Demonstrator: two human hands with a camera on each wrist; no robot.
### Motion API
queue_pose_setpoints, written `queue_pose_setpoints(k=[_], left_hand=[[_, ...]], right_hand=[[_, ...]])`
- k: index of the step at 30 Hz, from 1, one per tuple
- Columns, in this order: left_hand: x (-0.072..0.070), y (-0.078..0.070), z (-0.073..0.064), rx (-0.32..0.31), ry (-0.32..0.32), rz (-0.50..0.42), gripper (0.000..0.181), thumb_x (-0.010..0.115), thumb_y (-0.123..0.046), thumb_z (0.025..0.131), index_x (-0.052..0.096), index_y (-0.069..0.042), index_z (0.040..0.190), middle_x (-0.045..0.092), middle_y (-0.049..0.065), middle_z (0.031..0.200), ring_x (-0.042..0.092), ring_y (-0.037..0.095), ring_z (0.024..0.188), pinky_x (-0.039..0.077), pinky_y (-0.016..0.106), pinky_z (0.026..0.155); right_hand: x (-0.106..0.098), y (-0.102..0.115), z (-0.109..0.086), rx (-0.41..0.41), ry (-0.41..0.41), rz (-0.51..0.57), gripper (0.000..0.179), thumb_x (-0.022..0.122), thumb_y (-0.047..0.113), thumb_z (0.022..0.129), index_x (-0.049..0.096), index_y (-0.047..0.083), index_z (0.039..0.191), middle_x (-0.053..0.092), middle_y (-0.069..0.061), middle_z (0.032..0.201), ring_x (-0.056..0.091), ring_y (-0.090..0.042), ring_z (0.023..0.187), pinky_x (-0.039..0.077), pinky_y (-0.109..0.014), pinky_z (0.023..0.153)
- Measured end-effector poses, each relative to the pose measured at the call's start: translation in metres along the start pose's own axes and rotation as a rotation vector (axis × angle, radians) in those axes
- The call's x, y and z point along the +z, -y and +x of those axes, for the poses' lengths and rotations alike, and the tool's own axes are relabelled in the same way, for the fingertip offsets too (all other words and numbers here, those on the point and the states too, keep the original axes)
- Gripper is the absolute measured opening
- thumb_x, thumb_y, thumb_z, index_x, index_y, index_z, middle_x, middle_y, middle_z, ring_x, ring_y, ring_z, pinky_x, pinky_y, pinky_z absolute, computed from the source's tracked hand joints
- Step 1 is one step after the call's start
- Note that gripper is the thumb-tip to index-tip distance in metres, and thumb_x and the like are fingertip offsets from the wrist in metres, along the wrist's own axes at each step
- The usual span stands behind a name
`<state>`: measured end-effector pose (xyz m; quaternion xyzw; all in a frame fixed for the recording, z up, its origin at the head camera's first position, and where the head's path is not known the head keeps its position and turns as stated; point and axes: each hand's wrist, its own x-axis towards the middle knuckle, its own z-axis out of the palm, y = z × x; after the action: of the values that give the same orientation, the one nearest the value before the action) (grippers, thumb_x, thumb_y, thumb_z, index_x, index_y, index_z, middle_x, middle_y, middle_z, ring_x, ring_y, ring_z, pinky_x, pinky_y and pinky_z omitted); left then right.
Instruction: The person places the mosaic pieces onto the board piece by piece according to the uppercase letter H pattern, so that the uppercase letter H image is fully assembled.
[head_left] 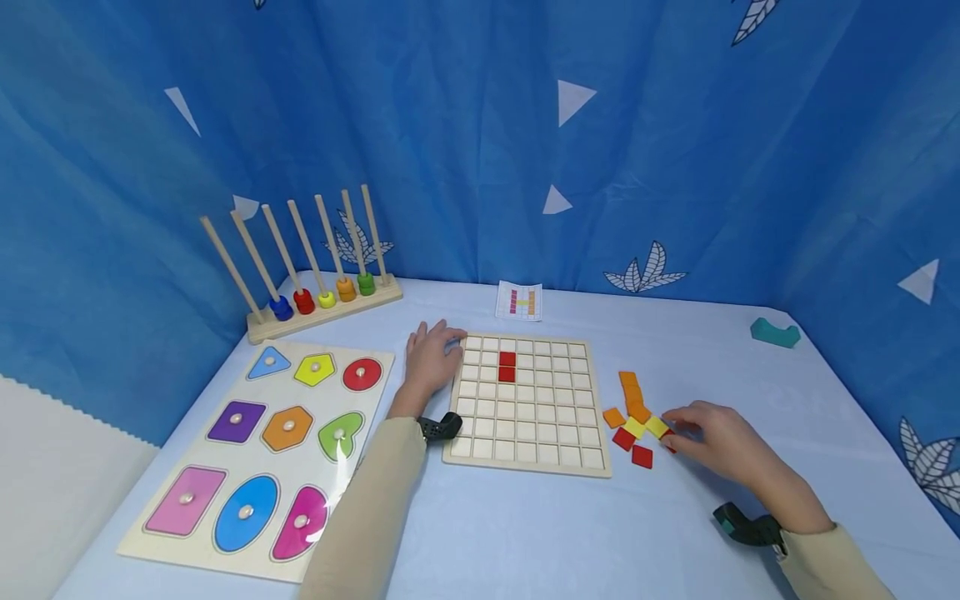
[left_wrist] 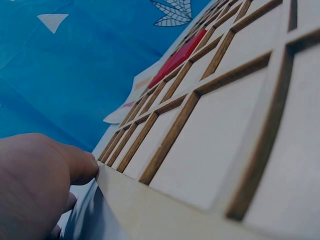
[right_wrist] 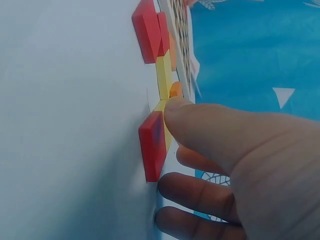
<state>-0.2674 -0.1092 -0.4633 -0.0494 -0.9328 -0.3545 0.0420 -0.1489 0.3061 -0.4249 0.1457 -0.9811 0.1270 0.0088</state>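
A square wooden grid board [head_left: 530, 472] lies on the table with two red tiles [head_left: 507, 367] set one above the other in it. My left hand [head_left: 431, 362] rests at the board's far left corner, a fingertip [left_wrist: 89, 167] touching its edge. To the right of the board lies a loose group of red, yellow and orange tiles [head_left: 632, 396]. My right hand [head_left: 720, 437] is over the near right side of this group. Its thumb [right_wrist: 182, 117] reaches right at a red tile [right_wrist: 152, 145] beside a yellow tile [right_wrist: 163, 77], with the other fingers loosely bent.
A small printed pattern card [head_left: 518, 302] lies beyond the board. On the left are a wooden shape puzzle [head_left: 255, 450] with knobbed pieces and a peg stand [head_left: 322, 308] with coloured rings. A teal block [head_left: 776, 333] sits at the far right, before the blue curtain [head_left: 480, 150].
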Motion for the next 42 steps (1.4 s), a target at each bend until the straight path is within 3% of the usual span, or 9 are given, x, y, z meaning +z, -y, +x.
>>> queue_pose_setpoints(k=[24,34,42], left_hand=[[0.0,0.001,0.001,0.011,-0.01,-0.012,0.036,0.053,-0.016,0.099,0.069,-0.013,0.131,0.043,0.021,0.16,0.018,0.049,0.156,0.011,0.062,0.127],[-0.001,0.002,0.0,0.011,-0.009,-0.01,0.036,0.053,-0.016,0.099,0.068,-0.013,0.132,0.043,0.021,0.16,0.018,0.049,0.156,0.011,0.063,0.127],[-0.001,0.001,0.0,0.013,-0.005,-0.01,0.037,0.052,-0.016,0.099,0.069,-0.013,0.131,0.043,0.021,0.16,0.018,0.049,0.155,0.011,0.063,0.127]], right_hand=[[0.001,-0.001,-0.003,0.067,0.042,-0.015,0.044,0.092,0.03,0.07,0.077,0.004,0.102,0.064,0.003,0.08,0.051,-0.012,0.074,0.045,-0.022,0.061],[0.0,-0.007,-0.003,0.029,0.026,0.012,0.027,0.089,0.02,0.075,0.078,0.008,0.097,0.063,0.006,0.078,0.05,-0.01,0.073,0.047,-0.02,0.062],[-0.003,-0.01,-0.006,0.019,0.038,0.022,0.031,0.088,0.013,0.073,0.078,0.007,0.102,0.063,0.005,0.082,0.05,-0.011,0.075,0.046,-0.019,0.061]])
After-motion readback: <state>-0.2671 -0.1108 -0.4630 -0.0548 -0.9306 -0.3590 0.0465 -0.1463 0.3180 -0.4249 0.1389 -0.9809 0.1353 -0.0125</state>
